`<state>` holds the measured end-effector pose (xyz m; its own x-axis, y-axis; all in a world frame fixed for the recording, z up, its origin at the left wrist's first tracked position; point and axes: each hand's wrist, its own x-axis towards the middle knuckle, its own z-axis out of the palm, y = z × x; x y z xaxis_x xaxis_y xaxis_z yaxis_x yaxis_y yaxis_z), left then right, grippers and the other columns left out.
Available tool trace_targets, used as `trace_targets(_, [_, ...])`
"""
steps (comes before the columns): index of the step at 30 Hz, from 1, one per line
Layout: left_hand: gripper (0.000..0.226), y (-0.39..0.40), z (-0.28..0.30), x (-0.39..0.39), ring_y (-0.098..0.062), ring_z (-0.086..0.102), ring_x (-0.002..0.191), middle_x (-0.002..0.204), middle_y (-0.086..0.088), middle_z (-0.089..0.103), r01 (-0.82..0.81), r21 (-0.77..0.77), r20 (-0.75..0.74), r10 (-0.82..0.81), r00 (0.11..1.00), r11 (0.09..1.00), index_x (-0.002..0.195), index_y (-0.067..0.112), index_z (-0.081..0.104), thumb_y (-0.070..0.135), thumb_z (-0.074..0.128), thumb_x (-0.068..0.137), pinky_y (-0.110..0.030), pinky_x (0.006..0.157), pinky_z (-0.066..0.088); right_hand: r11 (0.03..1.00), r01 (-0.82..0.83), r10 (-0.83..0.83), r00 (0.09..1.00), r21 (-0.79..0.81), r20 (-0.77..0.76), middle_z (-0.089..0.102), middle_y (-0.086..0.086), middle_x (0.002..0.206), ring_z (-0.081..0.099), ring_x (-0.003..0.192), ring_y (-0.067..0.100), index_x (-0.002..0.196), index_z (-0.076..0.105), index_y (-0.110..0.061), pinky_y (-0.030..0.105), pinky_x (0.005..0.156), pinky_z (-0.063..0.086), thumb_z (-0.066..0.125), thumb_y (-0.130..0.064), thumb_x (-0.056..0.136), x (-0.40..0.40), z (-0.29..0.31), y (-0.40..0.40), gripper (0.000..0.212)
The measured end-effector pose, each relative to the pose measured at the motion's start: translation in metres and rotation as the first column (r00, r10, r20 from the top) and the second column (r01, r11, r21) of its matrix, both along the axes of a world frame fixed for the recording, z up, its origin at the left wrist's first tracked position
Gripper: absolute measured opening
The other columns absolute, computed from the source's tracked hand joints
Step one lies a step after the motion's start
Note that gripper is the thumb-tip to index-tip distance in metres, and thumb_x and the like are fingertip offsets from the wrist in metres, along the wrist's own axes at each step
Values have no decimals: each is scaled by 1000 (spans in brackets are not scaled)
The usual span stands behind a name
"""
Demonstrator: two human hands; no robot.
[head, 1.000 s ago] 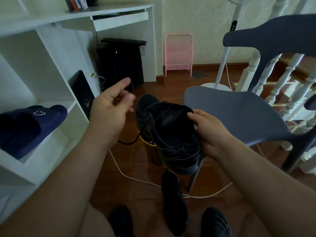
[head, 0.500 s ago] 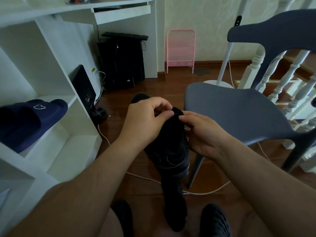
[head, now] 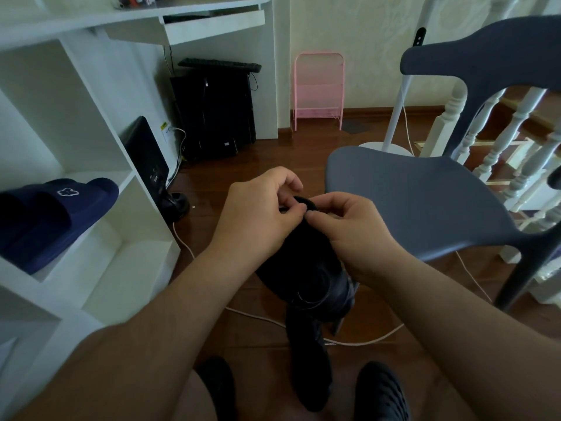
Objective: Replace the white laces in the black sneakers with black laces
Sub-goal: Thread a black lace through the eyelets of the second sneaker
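The person holds a black sneaker (head: pixel 306 268) up in front of them, above the wooden floor (head: pixel 273 153), just left of the near edge of a grey chair (head: pixel 425 202). Both hands meet at the far, upper end of the shoe. The left hand (head: pixel 258 214) has its fingers curled, thumb and forefinger pinched together on something at the shoe's top edge; the right hand (head: pixel 358 229) is curled the same way, its fingertips pinching right beside the left ones. What they pinch is too dark and small to make out, so I cannot tell whether it is a lace or the shoe's own material. The two sets of fingertips touch or nearly touch.

A second black sneaker (head: pixel 309 369) lies on the floor directly below the held one, between the person's two dark shoes at the near edge. A white cable (head: pixel 364 341) runs across the floor under it.

On the left stands a white shelf unit (head: pixel 91 268) with a pair of navy slippers (head: pixel 51 217) on one shelf. Farther back, a white desk (head: pixel 212 22) shelters a black computer tower (head: pixel 215 113), and a pink rack (head: pixel 318 89) leans against the far wall.
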<state>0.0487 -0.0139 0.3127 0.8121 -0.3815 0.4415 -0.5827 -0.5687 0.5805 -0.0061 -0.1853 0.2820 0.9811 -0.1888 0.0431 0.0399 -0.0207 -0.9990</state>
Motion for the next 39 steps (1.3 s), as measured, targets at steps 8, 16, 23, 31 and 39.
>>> trace_targets(8, [30, 2, -4, 10, 9, 67, 77, 79, 24, 74, -49, -26, -251, 41, 967, 998, 93, 38, 64, 48, 89, 80, -18, 62, 46, 938, 2, 11, 999, -346, 34, 76, -14, 106, 72, 100, 4, 131, 68, -45, 35, 88, 63, 72, -22, 96, 1, -4, 1, 43])
trace_targets(16, [28, 10, -9, 10, 0, 64, 92, 94, 20, 69, 3, 31, -216, 4, 976, 1000, 94, 42, 63, 58, 82, 82, -22, 69, 45, 983, 142, -153, 984, -115, -91, 81, -4, 85, 79, 80, 15, 96, 84, -33, 39, 72, 67, 76, -23, 85, 10, -10, -2, 16])
trace_targets(23, [66, 32, -17, 18, -13, 56, 74, 81, 11, 57, -120, 142, -248, 152, 957, 983, 81, 33, 51, 96, 57, 64, -32, 60, 40, 886, 335, -327, 942, 321, -82, 81, 11, 90, 80, 84, 27, 93, 83, -14, 38, 70, 66, 74, -5, 88, 13, 0, -17, 14])
trace_targets(31, [11, 29, -38, 27, -5, 69, 62, 71, 15, 73, -53, 93, -545, 95, 833, 994, 89, 33, 69, 40, 67, 97, -30, 51, 53, 943, 266, -273, 962, 198, 8, 81, 1, 96, 79, 92, 19, 99, 83, -23, 40, 82, 65, 76, -17, 87, 9, -2, -4, 15])
trace_targets(39, [31, 37, -36, 36, -6, 56, 59, 70, 6, 61, -195, 29, -136, 197, 971, 980, 79, 30, 53, 37, 48, 109, -31, 52, 33, 919, 282, -242, 955, -276, 168, 78, -21, 93, 75, 87, -2, 110, 80, -36, 21, 80, 63, 72, -29, 98, 4, 9, -19, 16])
